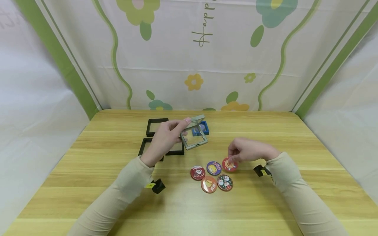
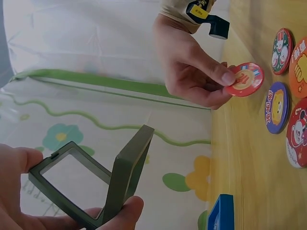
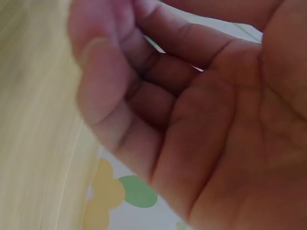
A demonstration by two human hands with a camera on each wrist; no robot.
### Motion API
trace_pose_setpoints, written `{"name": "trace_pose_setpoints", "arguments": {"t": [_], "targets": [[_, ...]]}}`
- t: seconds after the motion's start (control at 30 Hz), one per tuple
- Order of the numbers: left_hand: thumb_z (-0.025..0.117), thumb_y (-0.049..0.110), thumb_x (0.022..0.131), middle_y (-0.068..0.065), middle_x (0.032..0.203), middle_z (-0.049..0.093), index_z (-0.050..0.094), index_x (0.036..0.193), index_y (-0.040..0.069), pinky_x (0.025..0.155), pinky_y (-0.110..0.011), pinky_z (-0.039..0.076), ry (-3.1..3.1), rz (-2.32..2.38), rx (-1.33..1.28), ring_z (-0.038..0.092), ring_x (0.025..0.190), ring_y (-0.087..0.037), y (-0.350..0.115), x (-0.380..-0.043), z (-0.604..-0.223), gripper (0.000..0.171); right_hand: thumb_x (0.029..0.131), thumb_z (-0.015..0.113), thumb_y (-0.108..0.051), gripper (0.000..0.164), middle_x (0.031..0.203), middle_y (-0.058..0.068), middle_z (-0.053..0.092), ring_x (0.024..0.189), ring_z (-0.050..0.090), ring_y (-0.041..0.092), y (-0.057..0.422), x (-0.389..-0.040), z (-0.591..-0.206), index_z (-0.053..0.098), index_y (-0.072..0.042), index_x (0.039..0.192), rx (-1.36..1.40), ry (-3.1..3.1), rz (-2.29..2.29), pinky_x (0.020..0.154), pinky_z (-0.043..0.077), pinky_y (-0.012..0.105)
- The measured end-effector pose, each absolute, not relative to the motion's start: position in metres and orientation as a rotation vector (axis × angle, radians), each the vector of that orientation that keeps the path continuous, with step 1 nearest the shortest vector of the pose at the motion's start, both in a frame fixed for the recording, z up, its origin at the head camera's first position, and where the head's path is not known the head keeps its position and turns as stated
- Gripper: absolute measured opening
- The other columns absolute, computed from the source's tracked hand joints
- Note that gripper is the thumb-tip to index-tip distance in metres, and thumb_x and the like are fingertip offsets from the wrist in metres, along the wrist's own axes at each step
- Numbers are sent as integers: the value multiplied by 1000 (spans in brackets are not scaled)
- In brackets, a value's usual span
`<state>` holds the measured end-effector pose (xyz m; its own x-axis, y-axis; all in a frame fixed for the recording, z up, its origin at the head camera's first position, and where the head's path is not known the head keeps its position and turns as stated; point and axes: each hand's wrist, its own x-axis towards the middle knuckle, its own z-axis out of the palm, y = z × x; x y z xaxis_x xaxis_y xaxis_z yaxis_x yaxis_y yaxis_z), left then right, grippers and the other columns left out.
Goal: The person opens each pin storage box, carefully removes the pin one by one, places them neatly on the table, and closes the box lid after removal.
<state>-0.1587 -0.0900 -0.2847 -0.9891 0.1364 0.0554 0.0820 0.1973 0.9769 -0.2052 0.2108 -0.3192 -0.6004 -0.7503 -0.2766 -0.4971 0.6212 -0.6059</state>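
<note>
My left hand (image 1: 165,139) grips a green hinged display frame (image 1: 197,121) with clear panes, held tilted over the table. In the left wrist view the frame's two halves stand apart in a V, thumb and fingers at its edges. At the right, my right hand (image 1: 251,150) pinches a red round badge (image 2: 247,79) by its rim, between thumb and fingers. Curled fingers and palm fill the right wrist view, where the badge is hidden. Beside that badge lie a purple badge (image 1: 214,167), a dark red one, an orange badge (image 1: 209,185) and a dark green badge (image 1: 225,183).
Black square frames (image 1: 150,133) lie on the wooden table (image 1: 260,209) around my left hand, which partly covers them. Behind the green frame sits a small blue frame (image 1: 207,131). A flower-printed cloth (image 1: 171,59) stands along the table's back edge.
</note>
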Motion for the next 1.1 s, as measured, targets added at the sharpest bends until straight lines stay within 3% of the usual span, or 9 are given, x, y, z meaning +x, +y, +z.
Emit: {"name": "trace_pose_setpoints", "arguments": {"t": [0.3,0.87,1.1], "targets": [[61,59,91,-11,107,64,66,123,6,80,-33,56,2389,1938,237,64,95,-24,-90,-159,-285,62,87,74,-9,18,64,-6,58,56,50,8,208,-208,-328,66,-13,71,-892,2381,-454,55,45,26],[60,60,91,-13,99,65,65,123,3,79,-34,56,2381,1899,231,65,92,-24,-91,-161,-288,66,79,77,0,16,73,-1,59,66,54,13,197,-202,-334,64,-10,79,-829,2369,-486,61,48,29],[58,63,91,-11,103,66,67,123,6,85,-40,54,2360,1801,234,65,93,-23,-92,-165,-292,65,85,75,-8,13,73,-2,58,65,53,13,200,-202,-330,64,-12,80,-843,2405,-532,60,47,30]]}}
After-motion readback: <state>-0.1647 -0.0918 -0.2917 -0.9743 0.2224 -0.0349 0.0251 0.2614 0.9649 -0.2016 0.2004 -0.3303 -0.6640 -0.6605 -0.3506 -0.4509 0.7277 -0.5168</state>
